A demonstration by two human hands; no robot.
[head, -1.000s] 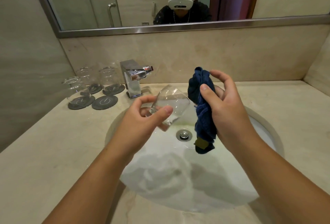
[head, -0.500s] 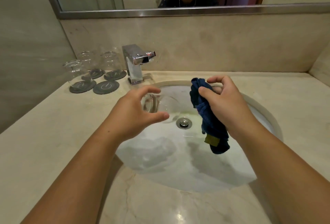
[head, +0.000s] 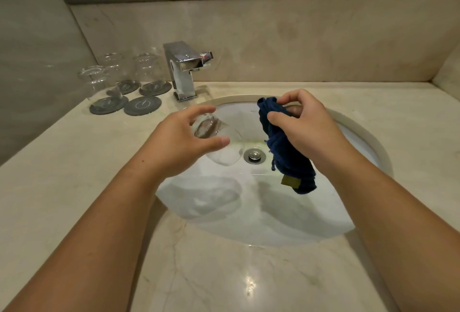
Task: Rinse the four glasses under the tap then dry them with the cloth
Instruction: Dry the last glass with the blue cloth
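Head view, landmark: the drain at the bottom of the round white basin.
Held glass: clear, smooth tumbler, just left of the drain, above the bowl; it lies tilted, long axis running from upper left to lower right, thick base up toward your fingers, open mouth toward the drain.
Left hand: your thumb and fingers curl around the glass near its base.
Cloth: dark blue, knitted, bunched into a hanging roll just right of the drain, with a small tan tag at its lower end.
Right hand: pinches the cloth's upper end.
Other glasses: three, clear, mouth down on round grey coasters, far left of the drain; a fourth coaster is bare.
Tap: square, polished chrome, behind the drain.
Counter: glossy veined beige stone.
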